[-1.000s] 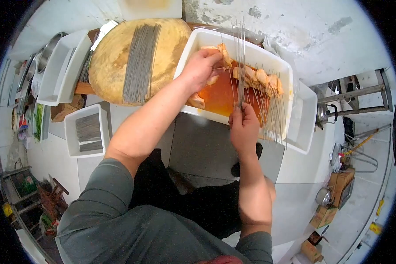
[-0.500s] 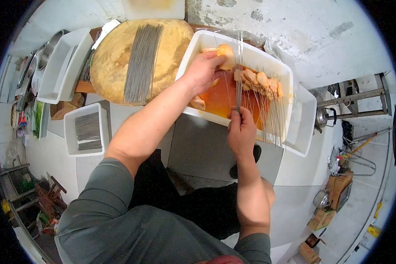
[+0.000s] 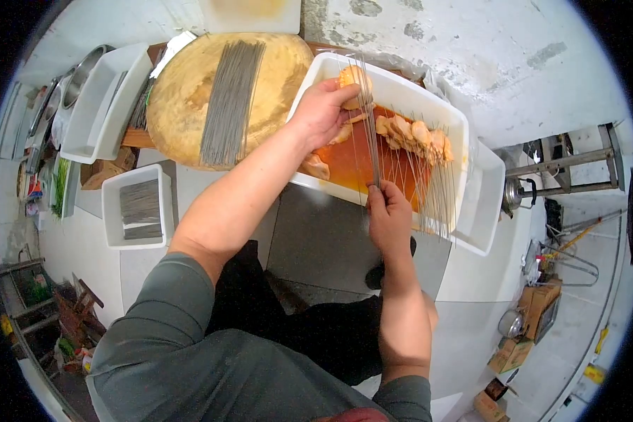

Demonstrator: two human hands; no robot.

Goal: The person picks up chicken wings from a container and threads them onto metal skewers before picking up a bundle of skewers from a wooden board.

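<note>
Pinched between the thumb and fingers of my left hand (image 3: 321,111) is a pale orange slice of meat (image 3: 352,79), raised over the left part of a white tub (image 3: 463,126). My right hand (image 3: 389,211) closes at the tub's near edge around the lower ends of a bundle of thin metal skewers (image 3: 373,144). Their upper ends point away from me and overlap the slice in this view. Red-orange liquid (image 3: 341,163) covers the tub's bottom. On the right, a row of skewered meat (image 3: 413,133) rests with its skewers over the near rim. Loose meat (image 3: 316,167) lies at the left.
Left of the tub, a round wooden chopping board (image 3: 176,98) carries a pile of metal skewers (image 3: 232,102). A small white bin (image 3: 135,243) with more skewers stands below it. Another white tub (image 3: 487,211) sits at the right, near a kettle (image 3: 513,193). A wall rises behind.
My right hand's skewers have swung left, so their upper ends now overlap the meat slice. My left hand has turned the slice and still grips it.
</note>
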